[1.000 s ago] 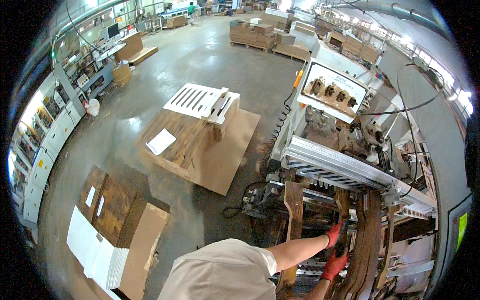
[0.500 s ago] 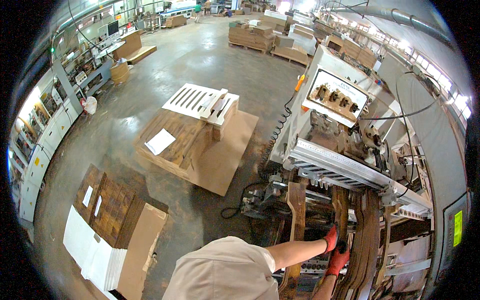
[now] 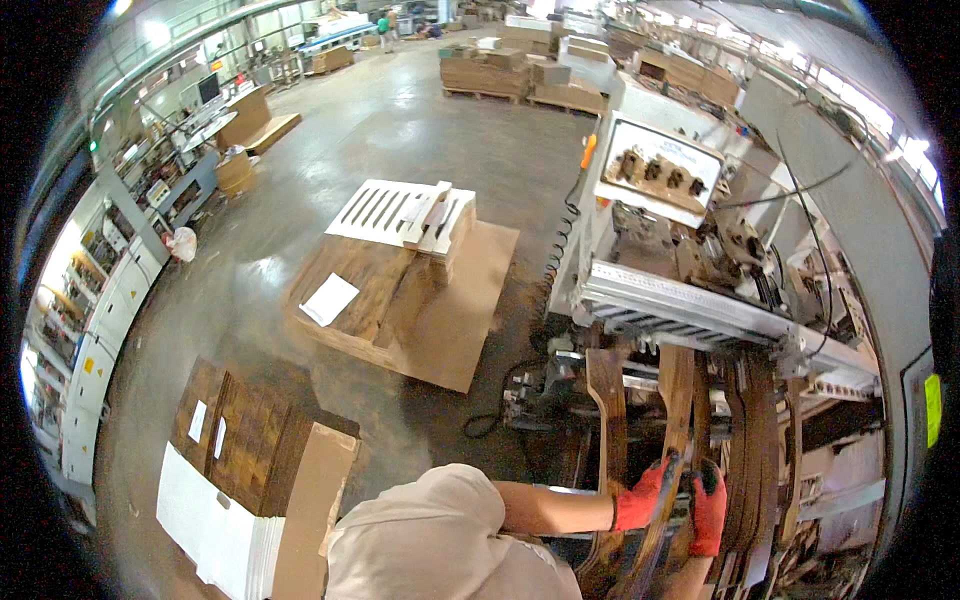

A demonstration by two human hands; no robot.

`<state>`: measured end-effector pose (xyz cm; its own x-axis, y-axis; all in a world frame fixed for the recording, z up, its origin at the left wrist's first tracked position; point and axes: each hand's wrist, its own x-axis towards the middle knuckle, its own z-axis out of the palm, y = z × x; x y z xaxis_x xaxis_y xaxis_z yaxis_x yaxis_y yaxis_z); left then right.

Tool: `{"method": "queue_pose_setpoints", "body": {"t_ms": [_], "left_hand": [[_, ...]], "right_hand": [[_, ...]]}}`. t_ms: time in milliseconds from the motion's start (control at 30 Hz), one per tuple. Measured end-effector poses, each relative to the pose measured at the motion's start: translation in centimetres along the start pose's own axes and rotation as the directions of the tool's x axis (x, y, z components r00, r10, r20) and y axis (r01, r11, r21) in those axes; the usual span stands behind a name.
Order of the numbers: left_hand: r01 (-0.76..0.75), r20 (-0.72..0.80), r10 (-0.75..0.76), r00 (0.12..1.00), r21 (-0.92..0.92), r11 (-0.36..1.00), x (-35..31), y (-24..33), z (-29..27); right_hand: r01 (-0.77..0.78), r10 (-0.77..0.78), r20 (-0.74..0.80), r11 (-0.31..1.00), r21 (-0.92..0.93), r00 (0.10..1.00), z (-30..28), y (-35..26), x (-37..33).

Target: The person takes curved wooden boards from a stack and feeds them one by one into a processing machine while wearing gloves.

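Note:
In a red glove with dark fingertips, my left hand (image 3: pixel 640 497) is closed on a long, curved wooden slat (image 3: pixel 676 390). The slat slants from the machine's crossbeam toward me. Just right of it is my right hand (image 3: pixel 707 510), also gloved, with its fingers pointing up and parted, and no held piece visible. Under and beside that hand stand several dark curved slats packed on edge (image 3: pixel 755 430). Another curved slat (image 3: pixel 606 400) lies apart to the left on the machine bed.
The machine's metal crossbeam (image 3: pixel 690 310) spans the slats' far ends. A coiled cable (image 3: pixel 560 240) hangs at its left. Left of me are stacked boards on a pallet sheet (image 3: pixel 440 350) and another board stack (image 3: pixel 250 430). A control panel (image 3: pixel 920 430) stands at far right.
One curved slat now stands apart from the packed row, shifted left in my left hand. My right hand has moved up and away from it. The head view has shifted slightly.

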<state>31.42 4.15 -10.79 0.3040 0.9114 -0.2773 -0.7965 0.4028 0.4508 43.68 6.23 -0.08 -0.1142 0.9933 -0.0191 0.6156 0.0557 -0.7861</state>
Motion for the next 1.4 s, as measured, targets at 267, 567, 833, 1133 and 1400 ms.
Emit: {"method": "queue_pose_setpoints", "body": {"t_ms": [267, 567, 833, 1133, 1400], "left_hand": [[-0.012, 0.273, 0.064, 0.96, -0.186, 0.982, -7.5, 8.0, 9.7], [-0.616, 0.348, 0.565, 0.748, 0.682, 0.395, -9.9, 16.6, 12.6], [-0.723, 0.475, 0.597, 0.647, 0.63, 0.283, -13.3, 19.4, 12.7], [-0.613, 0.686, 0.615, 0.388, 0.691, -0.384, -14.8, 19.1, 12.0], [-0.559, 0.23, 0.613, 0.756, 0.714, 0.422, -15.7, 19.7, 10.8]], "right_hand": [[0.103, -0.093, -0.329, 0.995, 0.013, 0.94, 0.3, -7.5, -11.4], [0.18, -0.142, -0.5, 0.983, 0.028, 0.854, -2.3, -7.7, -16.1], [0.14, -0.179, -0.518, 0.984, -0.113, 0.837, -3.7, -8.0, -18.4], [0.081, -0.118, -0.432, 0.991, -0.103, 0.894, -4.9, -9.0, -18.0], [0.114, -0.192, -0.433, 0.973, -0.198, 0.881, -2.9, -7.6, -17.6]]}}
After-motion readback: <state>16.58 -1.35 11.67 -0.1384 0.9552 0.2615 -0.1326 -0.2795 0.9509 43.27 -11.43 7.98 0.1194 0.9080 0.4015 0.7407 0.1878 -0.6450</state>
